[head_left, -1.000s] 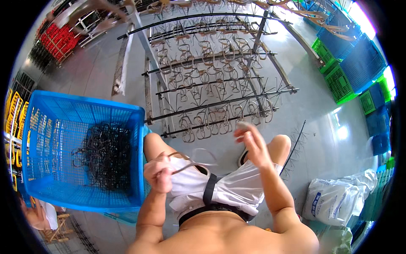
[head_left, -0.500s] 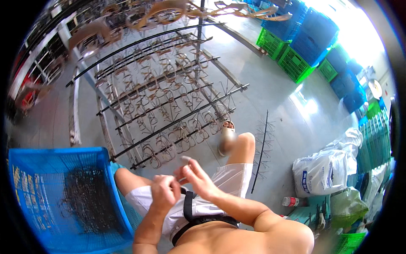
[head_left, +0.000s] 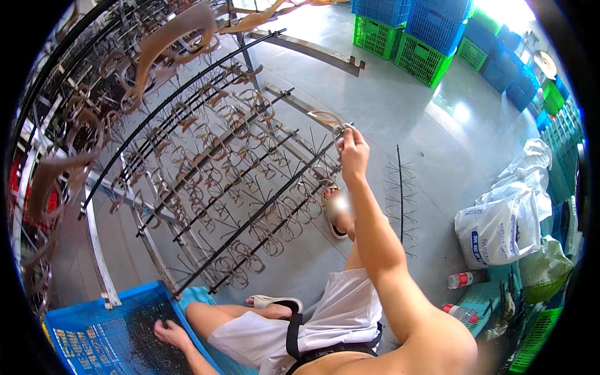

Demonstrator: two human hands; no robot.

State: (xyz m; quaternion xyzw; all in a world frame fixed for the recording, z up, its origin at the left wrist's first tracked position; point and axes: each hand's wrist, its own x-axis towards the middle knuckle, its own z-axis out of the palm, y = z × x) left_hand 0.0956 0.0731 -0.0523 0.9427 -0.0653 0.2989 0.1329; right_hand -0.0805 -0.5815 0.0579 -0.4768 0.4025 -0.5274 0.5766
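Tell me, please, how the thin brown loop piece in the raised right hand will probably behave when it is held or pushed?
The brown loop piece is a thin open strip, so it is probably light and somewhat bendable. The right hand holds it by fingertips alone, which suggests little weight. Like pieces hang on the rack's rods, so a push would likely swing it.

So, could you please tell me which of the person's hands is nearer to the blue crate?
The left. The left hand reaches down inside the blue crate, among the small dark parts. The right hand is raised far away at the rack of rods, holding a tan frame piece.
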